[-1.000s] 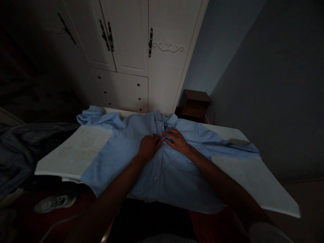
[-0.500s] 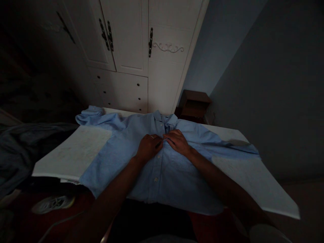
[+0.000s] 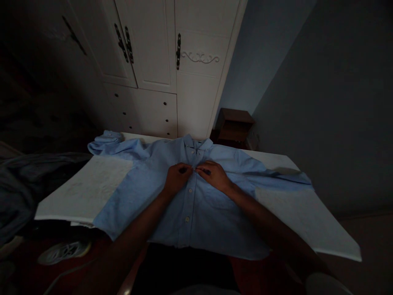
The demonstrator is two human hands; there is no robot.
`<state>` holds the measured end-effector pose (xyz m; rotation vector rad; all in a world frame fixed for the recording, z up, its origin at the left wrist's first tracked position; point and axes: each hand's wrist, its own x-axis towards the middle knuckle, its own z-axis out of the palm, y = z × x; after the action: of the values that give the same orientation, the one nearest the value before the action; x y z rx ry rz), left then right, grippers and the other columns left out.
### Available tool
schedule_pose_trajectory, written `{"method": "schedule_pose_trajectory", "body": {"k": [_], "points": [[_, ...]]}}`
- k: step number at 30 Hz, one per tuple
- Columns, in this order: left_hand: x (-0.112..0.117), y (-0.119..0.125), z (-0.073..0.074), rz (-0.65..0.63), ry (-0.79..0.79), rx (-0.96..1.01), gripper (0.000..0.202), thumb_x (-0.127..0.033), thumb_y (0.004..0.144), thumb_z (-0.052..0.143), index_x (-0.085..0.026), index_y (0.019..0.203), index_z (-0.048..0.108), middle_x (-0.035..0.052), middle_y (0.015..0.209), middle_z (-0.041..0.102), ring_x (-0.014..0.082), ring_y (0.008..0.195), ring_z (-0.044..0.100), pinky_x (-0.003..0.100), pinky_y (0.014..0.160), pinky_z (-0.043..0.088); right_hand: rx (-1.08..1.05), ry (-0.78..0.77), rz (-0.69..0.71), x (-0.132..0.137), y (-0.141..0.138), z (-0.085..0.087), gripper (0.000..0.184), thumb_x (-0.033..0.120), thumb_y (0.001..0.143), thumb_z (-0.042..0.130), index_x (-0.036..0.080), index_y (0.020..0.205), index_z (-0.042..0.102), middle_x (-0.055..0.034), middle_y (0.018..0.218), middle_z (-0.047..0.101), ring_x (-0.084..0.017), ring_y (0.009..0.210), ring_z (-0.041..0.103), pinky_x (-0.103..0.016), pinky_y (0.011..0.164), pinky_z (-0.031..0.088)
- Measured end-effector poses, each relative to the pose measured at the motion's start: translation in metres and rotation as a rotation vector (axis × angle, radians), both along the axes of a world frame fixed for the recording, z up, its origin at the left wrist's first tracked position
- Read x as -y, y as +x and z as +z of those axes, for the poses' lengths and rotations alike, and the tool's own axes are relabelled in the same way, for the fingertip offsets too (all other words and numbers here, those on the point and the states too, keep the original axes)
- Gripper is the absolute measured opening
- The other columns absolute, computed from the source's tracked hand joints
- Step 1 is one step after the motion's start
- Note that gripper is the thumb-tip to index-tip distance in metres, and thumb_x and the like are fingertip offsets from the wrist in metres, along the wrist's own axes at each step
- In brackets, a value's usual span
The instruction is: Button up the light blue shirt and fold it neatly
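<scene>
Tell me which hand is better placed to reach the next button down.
Left, probably. The left hand lies right beside the next button on the shirt; the right hand sits farther from it.

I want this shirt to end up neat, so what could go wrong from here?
The room is dim, so the left hand and right hand, pinching the shirt placket, could mismatch button and hole. The hem overhangs the white board at its near edge and might slide. The bunched sleeve may crease.
</scene>
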<state>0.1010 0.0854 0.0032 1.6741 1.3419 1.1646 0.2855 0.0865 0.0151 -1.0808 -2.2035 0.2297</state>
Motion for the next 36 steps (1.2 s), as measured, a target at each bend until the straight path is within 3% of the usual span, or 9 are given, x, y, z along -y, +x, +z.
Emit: {"method": "schedule_pose_trajectory", "body": {"k": [5, 10, 18, 30, 36], "points": [[-0.003, 0.0, 0.0, -0.039, -0.088, 0.061, 0.021, -0.035, 0.075, 0.062, -0.017, 0.076, 0.072, 0.0028, 0.075, 0.072, 0.0174, 0.072, 0.066, 0.029, 0.07, 0.051, 0.023, -0.016, -0.059, -0.001, -0.005, -0.007, 0.011, 0.024, 0.09, 0.064, 0.021, 0.086, 0.074, -0.0031, 0.082, 0.073, -0.017, 0.077, 0.065, -0.03, 0.076, 0.049], [-0.004, -0.001, 0.004, -0.054, -0.113, 0.088, 0.021, -0.036, 0.075, 0.059, -0.018, 0.073, 0.07, 0.001, 0.073, 0.071, 0.0169, 0.073, 0.064, 0.028, 0.071, 0.05, 0.024, -0.043, -0.113, 0.004, -0.011, -0.003, 0.009, 0.025, 0.088, 0.068, 0.021, 0.083, 0.074, -0.0022, 0.078, 0.072, -0.017, 0.074, 0.065, -0.03, 0.074, 0.049], [-0.003, 0.002, 0.004, -0.029, -0.063, 0.02, 0.023, -0.038, 0.077, 0.057, -0.018, 0.074, 0.067, 0.0014, 0.073, 0.068, 0.0162, 0.071, 0.062, 0.028, 0.068, 0.047, -0.154, -0.238, -0.152, 0.002, -0.016, -0.006, 0.006, 0.02, 0.085, 0.07, 0.022, 0.08, 0.073, -0.0001, 0.077, 0.073, -0.015, 0.069, 0.065, -0.026, 0.065, 0.048], [-0.006, -0.001, 0.006, -0.084, -0.123, 0.07, 0.031, -0.044, 0.08, 0.054, -0.018, 0.067, 0.063, -0.0022, 0.058, 0.058, 0.0131, 0.058, 0.054, 0.025, 0.057, 0.043, -0.041, -0.042, -0.083, 0.006, -0.012, -0.004, 0.016, 0.031, 0.093, 0.06, 0.021, 0.086, 0.071, -0.0034, 0.079, 0.069, -0.018, 0.077, 0.062, -0.032, 0.077, 0.048], [-0.006, -0.002, 0.006, -0.049, -0.097, 0.063, 0.026, -0.039, 0.08, 0.057, -0.017, 0.074, 0.068, 0.0016, 0.071, 0.069, 0.016, 0.069, 0.063, 0.027, 0.067, 0.05, -0.052, 0.11, -0.045, 0.006, -0.009, -0.009, 0.019, 0.034, 0.094, 0.057, 0.021, 0.088, 0.069, -0.0052, 0.08, 0.069, -0.02, 0.079, 0.061, -0.036, 0.08, 0.048]]}}
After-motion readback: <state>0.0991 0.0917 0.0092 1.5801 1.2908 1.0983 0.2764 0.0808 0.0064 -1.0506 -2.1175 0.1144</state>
